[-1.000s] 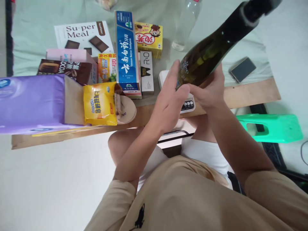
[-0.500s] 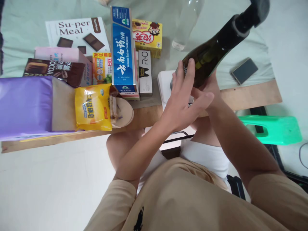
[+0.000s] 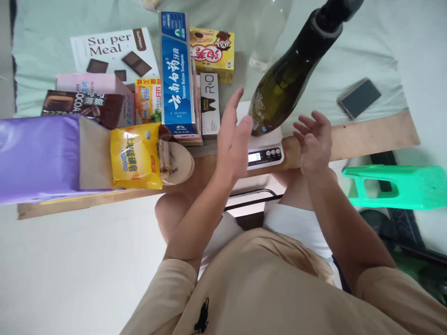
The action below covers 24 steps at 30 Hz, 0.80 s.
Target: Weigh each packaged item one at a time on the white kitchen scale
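A dark green bottle (image 3: 281,88) with a black top stands on a white kitchen scale (image 3: 270,156), whose small display is lit. My left hand (image 3: 233,139) is beside the bottle's left side, its fingers stretched out and nothing in its grasp. On the other side, my right hand (image 3: 313,142) hovers apart from the bottle, fingers loosely spread and holding nothing. A clear bottle (image 3: 267,39) stands behind the green one. Left of my left hand is a small black-and-white R&O box (image 3: 209,104).
Left of the scale are a blue toothpaste box (image 3: 177,74), a yellow box (image 3: 218,53), a yellow soap packet (image 3: 136,156), a purple pack (image 3: 38,158) and a Su-per Meal box (image 3: 115,53). A phone (image 3: 359,98) lies at the right. A green plastic stool (image 3: 412,186) is below the table edge.
Both hands have let go of the green bottle and moved apart to its two sides. The bottle now stands on the scale, and the scale's display has come into view.
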Available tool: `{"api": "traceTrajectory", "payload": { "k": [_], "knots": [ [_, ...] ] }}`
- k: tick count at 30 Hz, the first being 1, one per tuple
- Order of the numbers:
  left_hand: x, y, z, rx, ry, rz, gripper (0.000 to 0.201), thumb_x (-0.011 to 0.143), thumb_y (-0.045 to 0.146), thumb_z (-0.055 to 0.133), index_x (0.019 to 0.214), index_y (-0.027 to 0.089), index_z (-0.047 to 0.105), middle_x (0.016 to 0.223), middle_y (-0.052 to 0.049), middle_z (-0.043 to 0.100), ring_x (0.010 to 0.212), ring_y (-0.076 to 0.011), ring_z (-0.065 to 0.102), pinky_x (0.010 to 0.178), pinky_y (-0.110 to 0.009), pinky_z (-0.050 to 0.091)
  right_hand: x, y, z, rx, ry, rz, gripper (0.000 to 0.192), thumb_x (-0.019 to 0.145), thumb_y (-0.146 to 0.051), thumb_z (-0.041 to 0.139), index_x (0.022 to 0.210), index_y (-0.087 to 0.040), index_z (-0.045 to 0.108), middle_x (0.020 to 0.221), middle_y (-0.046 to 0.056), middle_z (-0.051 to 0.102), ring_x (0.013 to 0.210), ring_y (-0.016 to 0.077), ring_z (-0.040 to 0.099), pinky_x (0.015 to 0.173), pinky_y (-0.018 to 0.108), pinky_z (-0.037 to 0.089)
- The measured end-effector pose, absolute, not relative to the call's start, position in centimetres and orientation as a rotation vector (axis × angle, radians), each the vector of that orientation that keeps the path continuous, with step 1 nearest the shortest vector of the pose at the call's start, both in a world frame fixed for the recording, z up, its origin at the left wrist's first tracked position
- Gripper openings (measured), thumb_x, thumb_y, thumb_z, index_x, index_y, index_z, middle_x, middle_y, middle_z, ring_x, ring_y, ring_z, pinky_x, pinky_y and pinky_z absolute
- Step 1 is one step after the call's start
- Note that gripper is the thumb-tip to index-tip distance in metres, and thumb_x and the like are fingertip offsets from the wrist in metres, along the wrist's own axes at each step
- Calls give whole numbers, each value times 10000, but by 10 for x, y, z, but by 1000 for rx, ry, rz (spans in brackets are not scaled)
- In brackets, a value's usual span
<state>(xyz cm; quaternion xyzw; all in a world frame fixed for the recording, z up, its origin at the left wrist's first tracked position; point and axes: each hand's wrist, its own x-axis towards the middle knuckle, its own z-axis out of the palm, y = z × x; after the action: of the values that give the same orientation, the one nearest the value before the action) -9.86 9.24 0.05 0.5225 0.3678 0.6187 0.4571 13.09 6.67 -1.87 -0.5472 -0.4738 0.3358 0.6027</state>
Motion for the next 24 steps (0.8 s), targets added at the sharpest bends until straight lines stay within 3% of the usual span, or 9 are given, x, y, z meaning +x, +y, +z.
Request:
{"api": "traceTrajectory", "payload": {
  "k": [2,5,10,12,15,19,22,24],
  "knots": [
    [-105,86,8,1222,887,1567,604,936,822,542,1400,440,598,1558,55,622,1574,-301,499,1357,-521,391,139,60,-35,-1310,-945,679,465,830,-648,692,1145,-312,631,1001,5,700,901,164,712,909,390,634],
    [-110,83,17,1180,886,1565,563,923,800,605,1312,395,647,1443,43,686,1488,-286,561,1317,-515,419,144,63,-52,-1332,-874,638,412,863,-664,616,1070,-307,617,801,-6,607,781,179,654,788,405,612],
    [-114,100,10,1185,946,1531,648,861,849,640,1205,304,701,1307,-31,726,1395,-314,609,1254,-562,441,153,70,-65,-1389,-859,661,481,770,-813,608,971,-377,646,738,29,630,1013,308,717,909,589,599],
    [-114,106,7,1185,988,1512,653,810,863,679,1166,317,721,1274,-39,733,1393,-331,612,1243,-550,452,157,70,-69,-1411,-861,685,507,726,-858,591,966,-415,651,764,35,673,1143,345,709,998,657,560],
    [-110,108,5,1151,1023,1520,660,780,849,714,1244,381,672,1397,-15,706,1485,-331,574,1272,-531,457,162,69,-74,-1432,-871,722,548,710,-875,588,996,-412,647,809,38,706,1226,364,686,1082,702,508],
    [-104,103,2,1105,1018,1511,727,766,872,711,1340,437,612,1518,35,668,1597,-317,480,1336,-539,410,163,67,-76,-1442,-955,732,523,743,-872,591,1003,-419,621,838,44,701,1211,343,666,1053,640,522],
    [-107,100,1,1152,1015,1439,722,787,867,711,1364,444,613,1535,70,659,1623,-305,441,1350,-522,396,158,66,-70,-1422,-960,692,496,811,-841,572,979,-375,603,759,48,607,1005,301,675,858,542,562],
    [-110,99,3,1187,1047,1415,743,793,886,694,1351,401,635,1543,46,652,1611,-308,449,1330,-493,421,154,65,-63,-1408,-936,674,490,864,-803,553,981,-329,585,715,30,533,832,255,628,728,451,525]
  ]
}}
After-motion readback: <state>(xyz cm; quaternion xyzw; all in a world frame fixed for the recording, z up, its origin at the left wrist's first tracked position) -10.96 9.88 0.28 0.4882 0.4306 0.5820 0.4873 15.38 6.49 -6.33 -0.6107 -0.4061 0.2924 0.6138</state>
